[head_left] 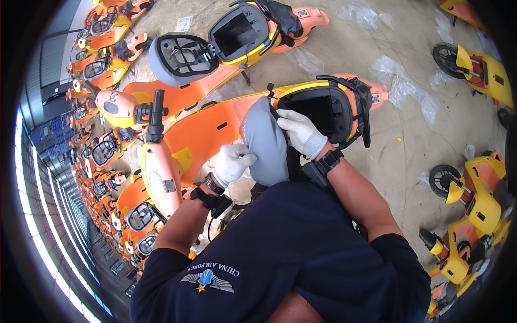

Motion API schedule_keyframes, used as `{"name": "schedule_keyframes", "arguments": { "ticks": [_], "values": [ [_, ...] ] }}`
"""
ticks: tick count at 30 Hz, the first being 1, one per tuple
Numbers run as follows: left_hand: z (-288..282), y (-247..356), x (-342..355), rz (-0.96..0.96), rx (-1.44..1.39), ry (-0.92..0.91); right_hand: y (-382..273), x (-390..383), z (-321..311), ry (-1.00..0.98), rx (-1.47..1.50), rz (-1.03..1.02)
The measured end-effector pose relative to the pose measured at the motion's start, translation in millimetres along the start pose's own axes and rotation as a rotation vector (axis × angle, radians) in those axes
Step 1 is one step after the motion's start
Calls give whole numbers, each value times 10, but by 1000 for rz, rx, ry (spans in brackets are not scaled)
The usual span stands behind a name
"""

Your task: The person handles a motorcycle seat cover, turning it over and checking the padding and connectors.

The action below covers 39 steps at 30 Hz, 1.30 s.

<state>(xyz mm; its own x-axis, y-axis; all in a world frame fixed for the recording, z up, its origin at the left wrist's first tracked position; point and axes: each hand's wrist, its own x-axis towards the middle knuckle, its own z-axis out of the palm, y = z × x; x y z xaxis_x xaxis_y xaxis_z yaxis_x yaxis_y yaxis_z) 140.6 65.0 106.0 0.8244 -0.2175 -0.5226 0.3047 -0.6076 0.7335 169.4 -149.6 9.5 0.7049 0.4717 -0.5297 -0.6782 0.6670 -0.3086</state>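
A grey scooter seat (265, 141) stands tipped up on its edge in front of me, its padded side facing left. Against that padding rests my left hand (233, 163), in a white glove, with the fingers curled in; whatever they may pinch is hidden. My right hand (302, 132), also gloved, holds the seat's dark rim with its fingertips on the underside. Right of the seat, the black storage bin (318, 116) of the orange and yellow scooter (207, 132) lies uncovered. Most of the seat's underside is out of sight.
A second scooter (215, 83) stands just beyond, its seat (183, 56) flipped up. Rows of scooters (141, 215) stretch away on the left. Yellow scooters (476, 210) are parked at right. Clear plastic film (404, 89) litters the concrete floor (398, 161).
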Motion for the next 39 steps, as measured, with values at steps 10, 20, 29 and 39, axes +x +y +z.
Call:
{"name": "schedule_keyframes", "arguments": {
  "ticks": [10,20,29,39],
  "values": [
    [309,-303,-76,33,-431,234,-33,111,83,97,-87,-8],
    [487,-336,-108,205,-533,398,-262,7,203,248,-400,-181],
    [270,-390,-59,225,-425,302,-336,40,332,231,-1060,-128],
    [-214,-15,424,-126,106,132,-256,70,266,228,-937,-59]
  ]
}}
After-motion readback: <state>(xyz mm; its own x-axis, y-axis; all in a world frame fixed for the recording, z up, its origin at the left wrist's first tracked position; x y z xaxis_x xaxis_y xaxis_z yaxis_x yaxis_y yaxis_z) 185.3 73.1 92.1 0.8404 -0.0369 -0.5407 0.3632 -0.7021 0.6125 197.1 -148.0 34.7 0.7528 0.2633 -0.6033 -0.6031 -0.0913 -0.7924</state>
